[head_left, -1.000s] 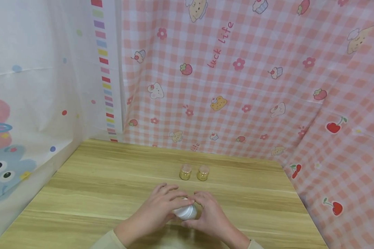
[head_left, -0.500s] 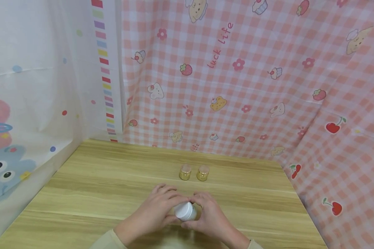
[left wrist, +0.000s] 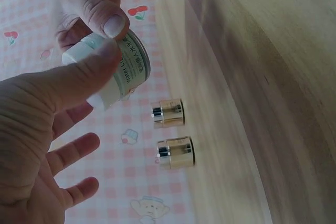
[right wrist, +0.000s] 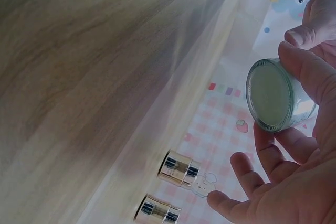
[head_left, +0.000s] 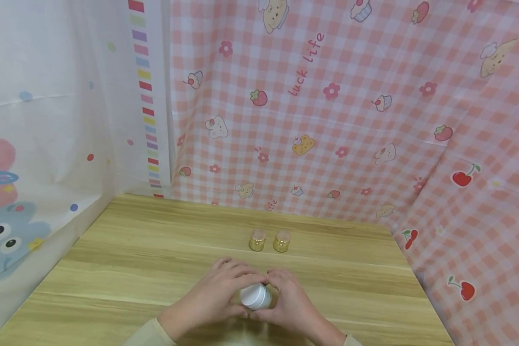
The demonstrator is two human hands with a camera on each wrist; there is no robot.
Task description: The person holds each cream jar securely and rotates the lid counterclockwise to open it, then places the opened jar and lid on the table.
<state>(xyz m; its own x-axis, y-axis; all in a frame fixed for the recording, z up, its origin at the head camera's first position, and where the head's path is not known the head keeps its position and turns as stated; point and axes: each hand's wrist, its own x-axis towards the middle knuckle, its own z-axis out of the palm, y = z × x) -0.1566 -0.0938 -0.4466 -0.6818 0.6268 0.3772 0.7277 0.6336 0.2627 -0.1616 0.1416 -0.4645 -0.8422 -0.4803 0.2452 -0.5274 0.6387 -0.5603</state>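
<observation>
A small glass jar with a white lid is held tilted between both hands, low in the middle of the head view. My left hand grips it at the lid, thumb on the near side and index finger over the far side; its other fingers extend loosely in the left wrist view. On the other side, my right hand grips the glass body between thumb and fingers. Printed lettering shows on the jar's label in the left wrist view. The round glass base faces the right wrist camera, above the wooden table.
Two small gold jars, a left one and a right one, stand side by side beyond the hands on the wooden table. A pink checked cloth hangs behind and to the right, a white patterned one at left.
My left thumb has slid round the lid toward me, and the index finger has shifted, baring more of the lid's top. The right hand keeps its grip; the gold jars stay put.
</observation>
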